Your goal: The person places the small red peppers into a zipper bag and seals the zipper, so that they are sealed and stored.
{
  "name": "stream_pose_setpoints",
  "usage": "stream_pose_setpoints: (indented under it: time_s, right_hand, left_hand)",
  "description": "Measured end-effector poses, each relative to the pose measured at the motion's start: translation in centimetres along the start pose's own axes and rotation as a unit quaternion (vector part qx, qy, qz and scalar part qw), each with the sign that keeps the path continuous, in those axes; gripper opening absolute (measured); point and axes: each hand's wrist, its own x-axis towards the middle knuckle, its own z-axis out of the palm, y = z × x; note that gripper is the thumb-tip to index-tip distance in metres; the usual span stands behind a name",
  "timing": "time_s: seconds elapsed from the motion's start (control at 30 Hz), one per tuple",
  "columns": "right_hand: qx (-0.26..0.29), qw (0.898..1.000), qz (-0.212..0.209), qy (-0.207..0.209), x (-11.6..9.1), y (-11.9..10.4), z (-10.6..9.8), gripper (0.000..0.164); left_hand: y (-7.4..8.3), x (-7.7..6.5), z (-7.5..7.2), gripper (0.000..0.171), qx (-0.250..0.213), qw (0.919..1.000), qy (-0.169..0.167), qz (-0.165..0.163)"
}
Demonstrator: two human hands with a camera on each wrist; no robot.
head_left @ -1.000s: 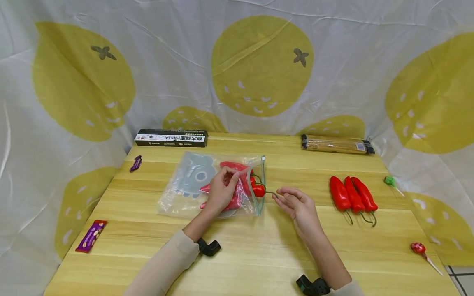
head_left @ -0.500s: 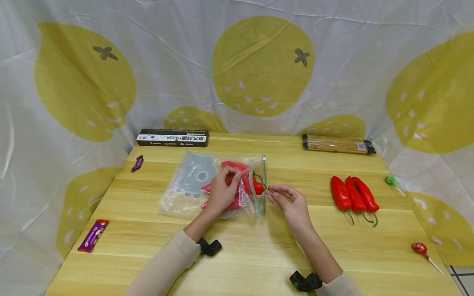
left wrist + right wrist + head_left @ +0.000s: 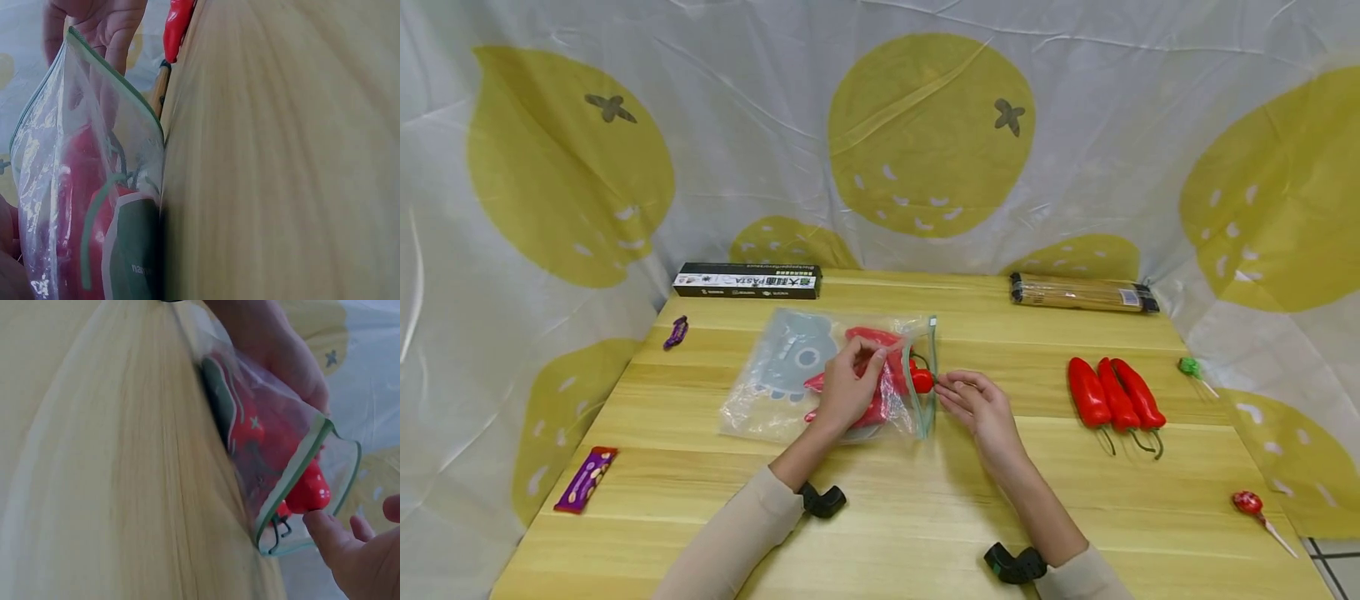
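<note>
A clear zip-lock bag (image 3: 760, 417) with green edging and a printed cartoon figure lies on the table, its mouth toward the right. Several red chili peppers (image 3: 868, 336) show through the plastic. My left hand (image 3: 850, 387) pinches the bag's upper layer near the mouth, holding it raised. One red pepper (image 3: 310, 490) pokes its stem end out of the opening. The fingertips of my right hand (image 3: 981, 408) touch that end, fingers fairly straight, thumb apart from it in the right wrist view. The pepper's stem is mostly hidden by the fingers.
Three red peppers (image 3: 1116, 396) lie together at the right. Lollipops (image 3: 1247, 502) sit by the right edge. A black pasta box (image 3: 747, 281) and a noodle pack (image 3: 1082, 293) lie at the back. A chocolate bar (image 3: 586, 480) and small wrapped candy (image 3: 676, 332) lie at left.
My right hand has moved left to the bag's mouth, and the pepper has slid further in, with less of it sticking out. My left hand stays where it was on the bag.
</note>
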Motion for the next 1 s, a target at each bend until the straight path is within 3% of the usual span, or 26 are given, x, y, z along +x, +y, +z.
stream_pose_setpoints:
  time_s: [0.23,0.33,0.67,0.8,1.0]
  right_hand:
    - [0.027,0.999,-0.004,-0.018,0.7,0.3,1.6,0.043]
    - [0.020,0.999,-0.005,-0.033,1.0,0.5,2.5,0.049]
    - [0.008,0.997,0.002,-0.077,1.5,1.3,3.6,0.067]
    - [-0.004,0.996,-0.015,-0.086,0.9,0.9,2.6,0.068]
    - [-0.016,0.990,-0.073,-0.123,-0.7,-0.4,-0.3,0.060]
  left_hand:
    - [1.1,-0.4,0.0,0.008,0.080,0.9959,0.007,0.041]
    - [1.4,-0.5,0.1,0.008,0.085,0.9950,0.012,0.051]
    - [1.3,-0.5,0.3,0.009,0.001,0.9993,0.008,0.038]
    - [0.7,-0.5,0.3,0.011,-0.034,0.9993,0.011,0.011]
    - [0.2,-0.3,0.2,0.013,-0.073,0.9972,0.005,-0.013]
